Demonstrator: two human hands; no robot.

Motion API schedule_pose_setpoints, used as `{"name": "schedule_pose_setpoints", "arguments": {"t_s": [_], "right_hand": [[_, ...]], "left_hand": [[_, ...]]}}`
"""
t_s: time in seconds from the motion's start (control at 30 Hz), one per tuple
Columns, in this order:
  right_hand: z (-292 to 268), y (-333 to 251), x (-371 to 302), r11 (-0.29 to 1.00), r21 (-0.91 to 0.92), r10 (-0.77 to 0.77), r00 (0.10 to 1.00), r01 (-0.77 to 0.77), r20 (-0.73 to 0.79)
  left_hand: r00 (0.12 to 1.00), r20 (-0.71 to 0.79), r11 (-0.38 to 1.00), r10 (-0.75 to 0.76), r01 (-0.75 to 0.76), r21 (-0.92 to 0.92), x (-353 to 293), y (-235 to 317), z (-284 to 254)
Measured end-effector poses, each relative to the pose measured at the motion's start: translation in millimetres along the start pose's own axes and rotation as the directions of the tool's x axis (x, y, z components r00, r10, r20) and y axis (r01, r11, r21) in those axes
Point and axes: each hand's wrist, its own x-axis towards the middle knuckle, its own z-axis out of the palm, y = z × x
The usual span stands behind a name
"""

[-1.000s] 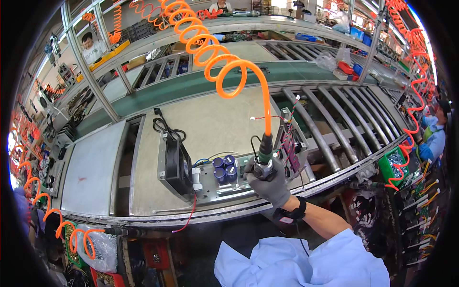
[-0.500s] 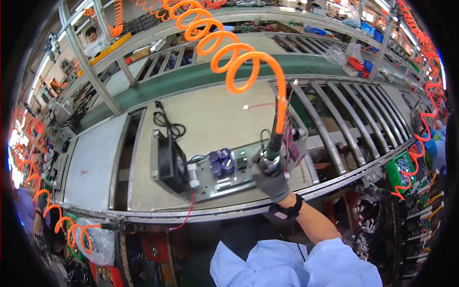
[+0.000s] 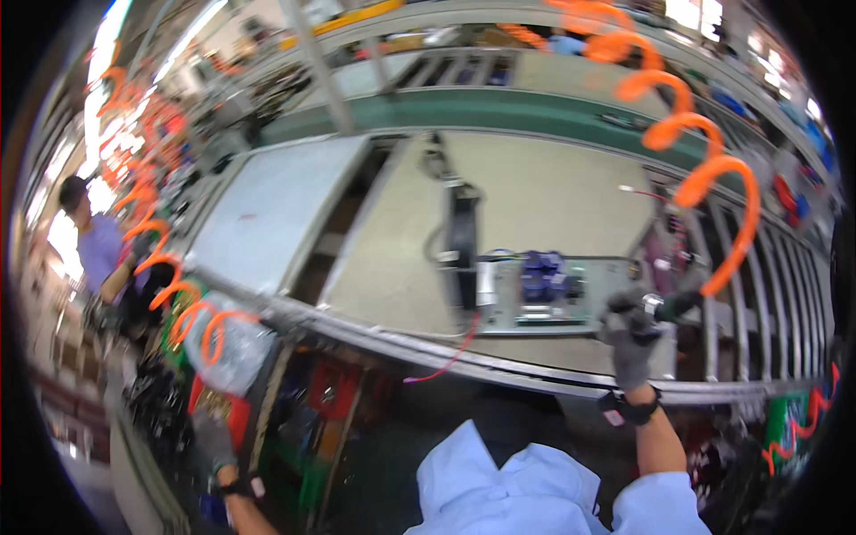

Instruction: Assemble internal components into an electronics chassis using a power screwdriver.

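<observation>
My right hand point(image 3: 629, 343), in a grey glove, is closed round an air screwdriver point(image 3: 676, 308), whose hose end tilts off to the right. The tool is beside the right end of a metal plate point(image 3: 499, 314) carrying a circuit board point(image 3: 575, 308) and several dark blue capacitors point(image 3: 544, 276). At the plate's left end a black fan point(image 3: 462, 241) stands upright. My left hand point(image 3: 212, 441), also gloved, is low on the left at a red bin point(image 3: 234, 412); its fingers are smeared by motion, so any hold cannot be made out.
From the screwdriver an orange coiled hose point(image 3: 749, 232) rises. Metal rollers point(image 3: 774, 303) lie right of the beige work board point(image 3: 553, 187). A clear plastic bag point(image 3: 236, 348) sits above the red bin, near another orange coil point(image 3: 209, 325). Another person point(image 3: 98, 236) is at the far left.
My view has swung left. My left hand has come into sight at the red bin. The screwdriver, in my right hand, has tipped from upright to sideways, off the plate's right end.
</observation>
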Motion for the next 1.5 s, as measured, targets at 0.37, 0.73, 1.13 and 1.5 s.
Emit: {"name": "schedule_pose_setpoints", "arguments": {"t_s": [0.37, 0.73, 1.13, 1.5], "right_hand": [[89.3, 23.7, 3.2, 0.964, 0.244, 0.074, 0.985, -0.110, 0.154], [100.5, 40.5, 21.0, 0.953, 0.297, -0.092, 0.993, 0.068, 0.068], [56.5, 0.8, -1.7, 0.990, 0.043, -0.135, 0.986, 0.132, 0.093], [3.0, -13.0, 11.0, 0.991, 0.007, -0.135, 0.988, 0.136, -0.079]], "left_hand": [[0.977, 0.128, 0.985, -0.172, 0.170, 0.026, 11.3, 22.1, -17.7], [0.810, 0.226, 0.840, -0.541, 0.508, 0.193, -56.8, -31.5, -68.5], [0.851, 0.155, 0.862, -0.501, 0.476, 0.172, -76.9, 9.6, -90.6], [0.924, 0.226, 0.855, 0.307, -0.163, -0.492, -65.5, 325.1, -107.0]]}}
